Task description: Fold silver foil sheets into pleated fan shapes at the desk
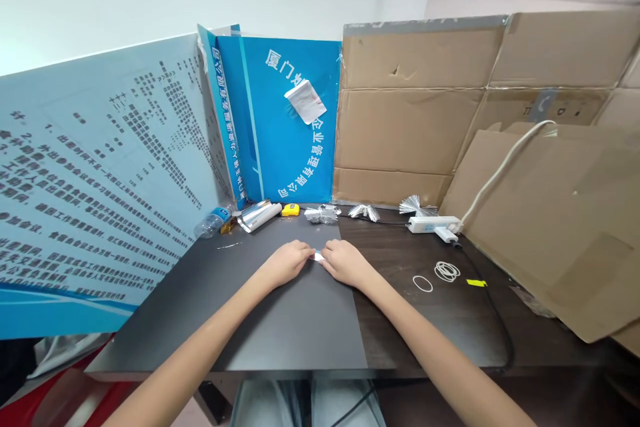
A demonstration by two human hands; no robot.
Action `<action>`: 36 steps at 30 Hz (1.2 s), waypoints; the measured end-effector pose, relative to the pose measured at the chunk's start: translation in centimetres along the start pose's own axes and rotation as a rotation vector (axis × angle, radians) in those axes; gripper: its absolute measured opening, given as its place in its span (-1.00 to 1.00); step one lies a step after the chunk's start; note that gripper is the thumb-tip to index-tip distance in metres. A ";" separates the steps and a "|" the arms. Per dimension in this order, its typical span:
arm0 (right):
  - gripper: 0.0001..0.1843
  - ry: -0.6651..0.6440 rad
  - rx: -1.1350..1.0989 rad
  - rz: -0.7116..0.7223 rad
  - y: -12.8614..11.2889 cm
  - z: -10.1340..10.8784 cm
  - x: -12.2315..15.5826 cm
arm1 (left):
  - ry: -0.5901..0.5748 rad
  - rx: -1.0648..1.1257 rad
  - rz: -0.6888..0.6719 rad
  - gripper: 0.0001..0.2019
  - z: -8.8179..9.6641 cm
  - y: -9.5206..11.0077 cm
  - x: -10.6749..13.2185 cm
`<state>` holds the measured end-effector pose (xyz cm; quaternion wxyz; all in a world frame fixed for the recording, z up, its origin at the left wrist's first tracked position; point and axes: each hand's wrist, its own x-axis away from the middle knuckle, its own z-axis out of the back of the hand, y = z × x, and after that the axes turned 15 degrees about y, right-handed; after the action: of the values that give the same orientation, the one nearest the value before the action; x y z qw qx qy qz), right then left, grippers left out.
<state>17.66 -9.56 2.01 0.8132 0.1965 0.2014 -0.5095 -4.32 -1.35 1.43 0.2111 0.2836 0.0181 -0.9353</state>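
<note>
A small pale strip [317,255] sits pinched between the fingertips of both hands, above a grey sheet [295,320] on the dark surface [425,327]. The left hand [285,263] and right hand [345,262] angle inward, palms down, each grip clenched on the strip.

the room is bright and evenly lit, with only a faint shadow under the right hand [346,263]; the pale blue printed board [100,173] bows strongly at the left edge, yet stays sharp.
</note>
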 end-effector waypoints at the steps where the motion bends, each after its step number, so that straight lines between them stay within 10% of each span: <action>1: -0.66 0.021 0.007 0.010 0.1 -0.3 0.1 | 0.007 -0.001 -0.024 -0.61 -0.2 -0.3 -0.1; 27: -0.75 0.183 -0.193 -0.099 1.8 -1.1 0.1 | 0.151 0.168 -0.016 -0.64 -1.7 -2.2 -1.7; 32: -0.79 0.229 -0.346 -0.386 4.2 -1.2 0.4 | 0.142 0.297 0.224 -0.51 -1.4 -3.8 -6.1; 36: -0.76 0.337 -0.445 -0.599 6.8 -1.5 1.1 | 0.104 -0.026 0.280 -0.19 -2.8 -6.4 -11.7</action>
<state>24.10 -6.85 0.93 0.6070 0.0290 0.4855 -0.6285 3.33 9.44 4.83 0.3419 0.3284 0.0016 -0.8805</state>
